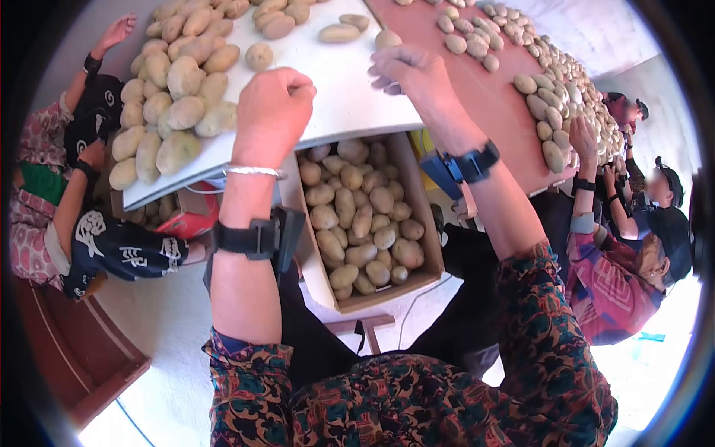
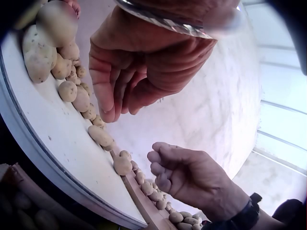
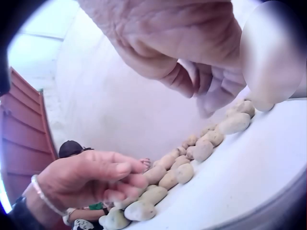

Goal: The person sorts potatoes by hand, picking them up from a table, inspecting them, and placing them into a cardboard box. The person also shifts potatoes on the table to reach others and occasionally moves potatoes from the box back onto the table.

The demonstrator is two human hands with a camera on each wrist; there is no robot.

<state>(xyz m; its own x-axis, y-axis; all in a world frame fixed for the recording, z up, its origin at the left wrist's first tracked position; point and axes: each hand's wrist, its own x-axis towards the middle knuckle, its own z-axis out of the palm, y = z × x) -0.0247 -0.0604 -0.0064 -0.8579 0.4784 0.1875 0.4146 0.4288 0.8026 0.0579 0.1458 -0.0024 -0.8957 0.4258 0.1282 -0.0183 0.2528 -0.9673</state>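
Hovering above a white tabletop (image 1: 342, 104), the left hand (image 1: 272, 112) and right hand (image 1: 413, 78) are shown at upper centre, fingers loosely bent; nothing is seen gripped by either. Potatoes (image 1: 186, 78) are heaped at upper left, while more are held in a cardboard box (image 1: 421, 186) at centre, below the tabletop's edge. A single potato (image 1: 258, 56) is seen just above the left hand in the frame. Each is judged firm, stiff and fairly light, liable to roll or bruise if dropped, and best taken around its middle, between thumb and fingers.

Matt potatoes (image 1: 362, 221), cardbd box (image 1: 391, 293), mtl bangle (image 1: 255, 172)
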